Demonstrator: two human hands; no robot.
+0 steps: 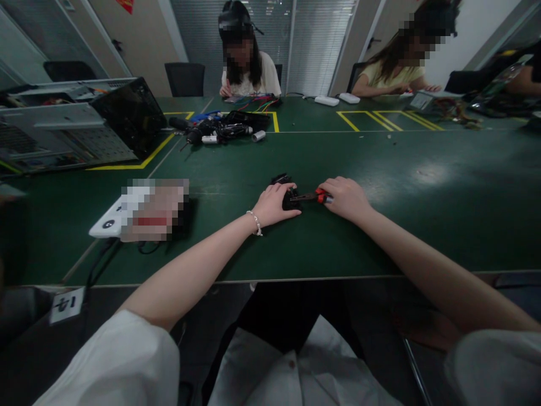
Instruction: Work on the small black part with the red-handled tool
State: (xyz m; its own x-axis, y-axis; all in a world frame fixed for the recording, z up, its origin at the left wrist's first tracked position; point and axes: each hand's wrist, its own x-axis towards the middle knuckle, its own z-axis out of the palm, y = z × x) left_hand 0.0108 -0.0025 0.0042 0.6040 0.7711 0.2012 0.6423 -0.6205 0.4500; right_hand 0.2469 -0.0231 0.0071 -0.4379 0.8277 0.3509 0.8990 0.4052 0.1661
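Your desk [380, 169] is deep green, marked out with bright yellow tape lines [276, 122]. Your pliers [306, 197] are red-handled with a dark nose; the part [289, 201] beside them is black. Your shirt [287, 378] is plain white, your bracelet [255, 223] silvery white. The computer case [63, 132] is grey with a black panel [133, 115]. The wires [265, 104] across from you mix red, blue, green and yellow. One co-worker's top [269, 72] is cream, another's sleeve [416, 75] pale yellow. The blinds [321, 34] are pale grey, finely striped crosswise.
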